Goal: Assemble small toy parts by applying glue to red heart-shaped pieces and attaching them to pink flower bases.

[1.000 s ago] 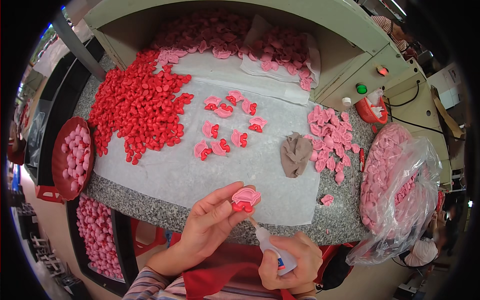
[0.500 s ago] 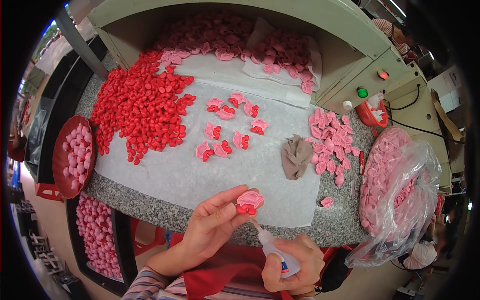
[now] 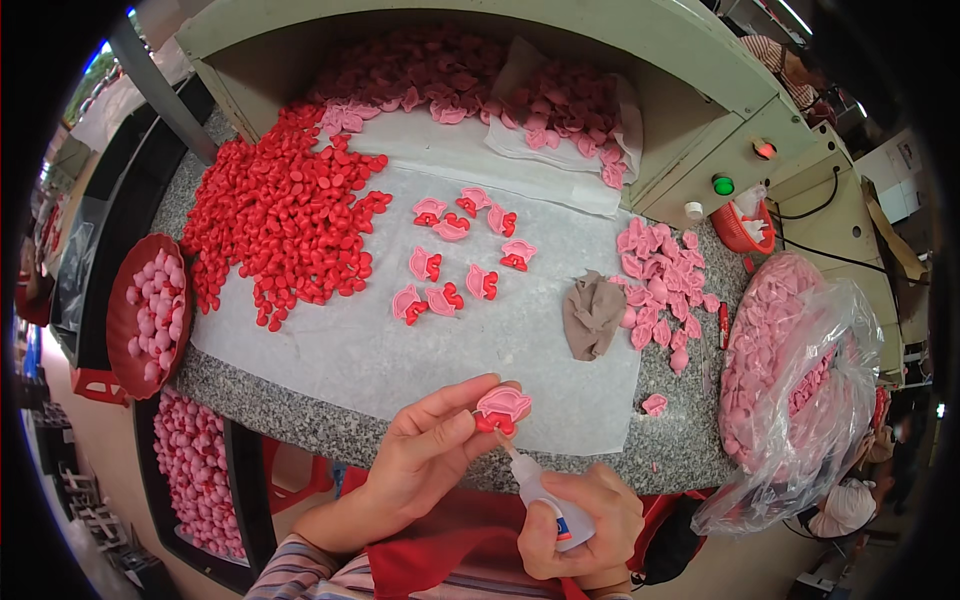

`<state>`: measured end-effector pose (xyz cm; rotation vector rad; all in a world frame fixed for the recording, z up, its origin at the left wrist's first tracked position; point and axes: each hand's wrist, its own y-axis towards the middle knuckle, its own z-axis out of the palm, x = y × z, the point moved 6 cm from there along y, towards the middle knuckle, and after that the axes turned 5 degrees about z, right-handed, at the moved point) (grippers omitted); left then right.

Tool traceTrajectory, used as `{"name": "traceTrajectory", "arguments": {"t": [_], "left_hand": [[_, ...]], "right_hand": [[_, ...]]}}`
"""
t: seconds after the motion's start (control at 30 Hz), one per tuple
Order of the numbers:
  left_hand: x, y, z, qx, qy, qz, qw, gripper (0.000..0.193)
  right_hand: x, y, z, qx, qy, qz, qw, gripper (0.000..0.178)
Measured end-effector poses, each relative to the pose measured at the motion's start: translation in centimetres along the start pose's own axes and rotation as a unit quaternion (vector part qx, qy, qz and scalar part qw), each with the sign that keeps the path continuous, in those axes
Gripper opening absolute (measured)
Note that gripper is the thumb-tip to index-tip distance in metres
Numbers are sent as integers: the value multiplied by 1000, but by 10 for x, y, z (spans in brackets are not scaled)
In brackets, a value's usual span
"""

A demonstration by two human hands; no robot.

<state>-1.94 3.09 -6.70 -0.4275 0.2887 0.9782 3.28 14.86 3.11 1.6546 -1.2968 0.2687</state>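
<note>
My left hand (image 3: 428, 445) pinches a small pink-and-red plastic piece (image 3: 502, 407), pink shell on top and red part below, just above the near edge of the paper sheet (image 3: 420, 345). My right hand (image 3: 582, 525) is wrapped round a translucent white glue bottle (image 3: 550, 500). Its thin nozzle points up at the red part; whether it touches I cannot tell. Several similar joined pieces (image 3: 424, 263) lie on the sheet beyond my hands. A crumpled grey-brown cloth (image 3: 594, 315) rests at the sheet's right side.
Loose red parts (image 3: 290, 205) are heaped at the left, and pink parts (image 3: 660, 270) lie at the right. A red bowl (image 3: 116, 315) stands on the left edge. Plastic-wrapped pink parts (image 3: 770, 360) sit far right. A green metal housing (image 3: 690, 45) overhangs the back.
The glue bottle and my right hand have shifted slightly up and left, bringing the nozzle closer to the red part. My left hand has barely moved.
</note>
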Motion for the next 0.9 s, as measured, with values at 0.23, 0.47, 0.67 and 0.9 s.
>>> {"name": "traceTrajectory", "arguments": {"t": [0.23, 0.47, 0.67, 0.9], "left_hand": [[0, 0, 1, 9, 1, 1, 1000, 37], [0, 0, 0, 6, 6, 2, 1000, 38], [1, 0, 0, 6, 3, 0, 1000, 37], [0, 0, -1, 6, 3, -2, 1000, 38]], "right_hand": [[0, -1, 0, -9, 5, 0, 1000, 22], [0, -1, 1, -4, 5, 2, 1000, 23], [0, 0, 0, -8, 2, -2, 1000, 24], [-2, -2, -2, -4, 5, 8, 1000, 23]]}}
